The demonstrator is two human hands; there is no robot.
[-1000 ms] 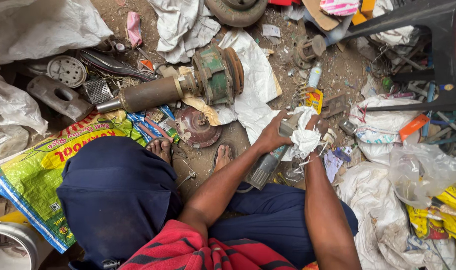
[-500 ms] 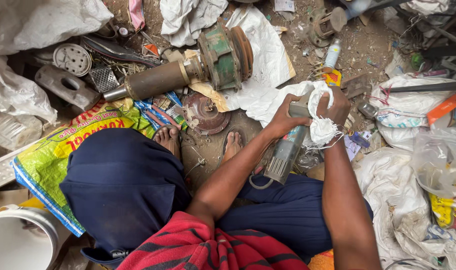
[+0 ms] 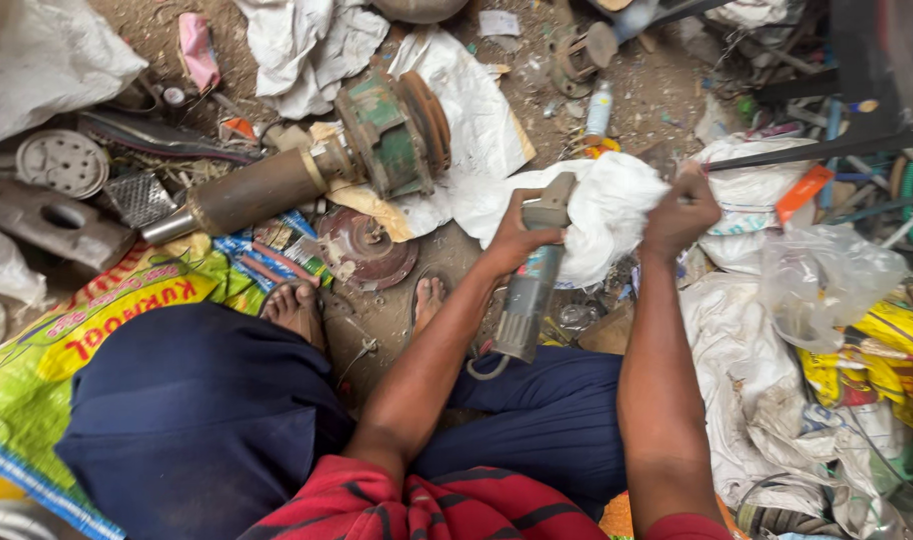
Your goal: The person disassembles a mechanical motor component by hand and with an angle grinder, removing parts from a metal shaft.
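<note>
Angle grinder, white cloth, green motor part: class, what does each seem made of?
Angle grinder: grey body, probably metal or hard plastic, dull and grimy. White cloth: soft fabric, creased and bunched. Green motor part: likely cast metal, chipped green paint, rusty discs.

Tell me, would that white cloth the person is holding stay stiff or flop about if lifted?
The white cloth would probably flop: it bunches and folds where the right hand grips it. It looks thin and light, draping over the head of the grey power tool held in the left hand.
</note>
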